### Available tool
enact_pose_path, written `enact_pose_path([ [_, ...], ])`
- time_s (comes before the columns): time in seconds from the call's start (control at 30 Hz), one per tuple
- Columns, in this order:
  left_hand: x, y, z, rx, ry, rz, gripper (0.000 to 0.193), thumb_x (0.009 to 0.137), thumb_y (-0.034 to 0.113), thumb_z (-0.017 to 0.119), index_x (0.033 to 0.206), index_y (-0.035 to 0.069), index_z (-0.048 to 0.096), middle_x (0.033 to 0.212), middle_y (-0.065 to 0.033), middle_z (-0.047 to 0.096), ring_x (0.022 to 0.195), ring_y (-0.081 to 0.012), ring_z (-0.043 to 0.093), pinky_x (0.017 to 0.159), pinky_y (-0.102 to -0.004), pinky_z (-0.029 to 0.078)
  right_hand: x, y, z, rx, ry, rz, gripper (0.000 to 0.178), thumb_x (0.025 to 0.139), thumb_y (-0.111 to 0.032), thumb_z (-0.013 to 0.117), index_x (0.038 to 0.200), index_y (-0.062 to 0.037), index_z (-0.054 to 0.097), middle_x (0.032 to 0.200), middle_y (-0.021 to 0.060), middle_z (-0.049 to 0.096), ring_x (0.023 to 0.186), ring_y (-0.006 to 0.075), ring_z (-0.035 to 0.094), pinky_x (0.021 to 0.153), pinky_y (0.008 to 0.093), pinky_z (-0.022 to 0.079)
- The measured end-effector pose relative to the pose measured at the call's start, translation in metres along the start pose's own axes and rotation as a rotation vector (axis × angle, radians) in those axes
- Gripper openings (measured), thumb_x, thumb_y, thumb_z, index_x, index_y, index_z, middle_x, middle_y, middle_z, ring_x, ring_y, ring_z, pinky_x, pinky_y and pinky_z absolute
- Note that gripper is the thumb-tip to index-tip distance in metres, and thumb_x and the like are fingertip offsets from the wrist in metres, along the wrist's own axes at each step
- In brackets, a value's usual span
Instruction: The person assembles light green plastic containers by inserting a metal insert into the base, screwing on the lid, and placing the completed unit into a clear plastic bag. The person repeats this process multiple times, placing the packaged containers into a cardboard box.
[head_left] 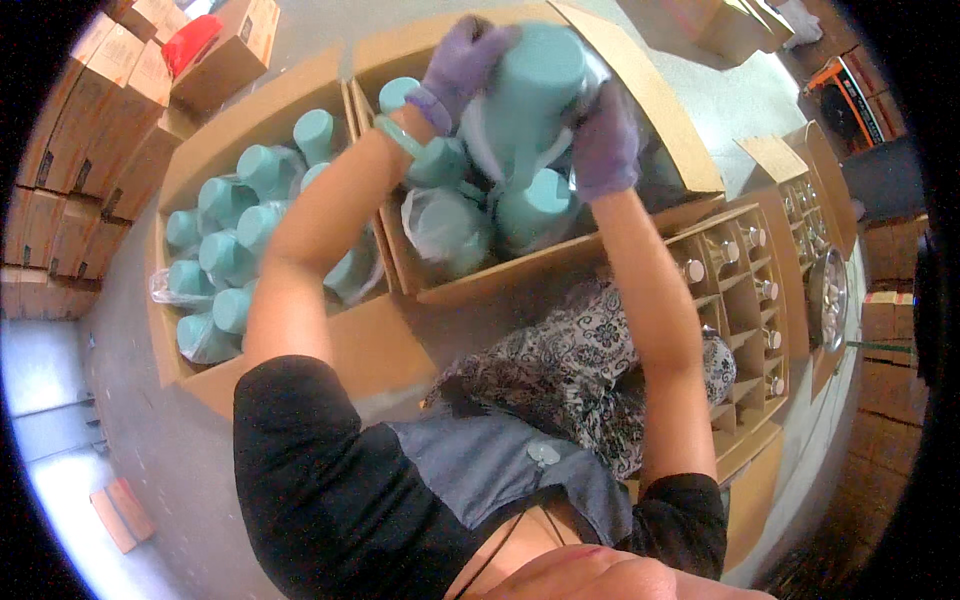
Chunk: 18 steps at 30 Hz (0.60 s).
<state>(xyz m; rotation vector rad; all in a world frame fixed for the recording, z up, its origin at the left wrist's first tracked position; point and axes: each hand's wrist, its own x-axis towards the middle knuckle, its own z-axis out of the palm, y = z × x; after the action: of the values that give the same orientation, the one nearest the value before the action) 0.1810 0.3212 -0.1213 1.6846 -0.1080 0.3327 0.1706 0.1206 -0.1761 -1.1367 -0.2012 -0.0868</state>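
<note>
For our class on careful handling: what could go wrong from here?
The teal bottle, held up between the left hand and right hand, might slip, as loose plastic shows around it. If dropped, it could hit the bottles below in the open box. The right elbow looks near the capped bottles in the divided box, so might knock one.

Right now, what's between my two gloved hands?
The head view shows a teal container, somewhat blurred, between your left hand and right hand, above the open carton.
</note>
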Motion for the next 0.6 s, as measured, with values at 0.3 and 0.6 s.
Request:
enact_pose_path([
  [0.3,0.021,-0.126,0.007,0.053,-0.015,-0.301,0.069,0.086,0.049,0.064,0.127,-0.004,0.053,0.119,-0.0147,0.061,0.108,-0.0213,0.056,0.094,-0.0331,0.044,-0.011,0.074,-0.007,0.18,0.03,0.532,0.041,0.093,-0.023,0.062,0.127,-0.0038,0.049,0.121,0.0122,0.056,0.108,0.0262,0.057,0.087,0.0391,0.052],
  [0.6,-0.047,-0.132,0.053,0.651,-0.403,0.416,0.032,0.08,0.017,0.064,0.11,0.006,0.063,0.107,-0.0176,0.064,0.103,-0.0376,0.06,0.092,-0.0436,0.048,-0.072,0.002,-0.082,-0.426,-0.006,0.158,0.043,0.092,-0.015,0.059,0.131,0.0019,0.051,0.125,0.0142,0.059,0.112,0.022,0.057,0.097,0.0317,0.045],
])
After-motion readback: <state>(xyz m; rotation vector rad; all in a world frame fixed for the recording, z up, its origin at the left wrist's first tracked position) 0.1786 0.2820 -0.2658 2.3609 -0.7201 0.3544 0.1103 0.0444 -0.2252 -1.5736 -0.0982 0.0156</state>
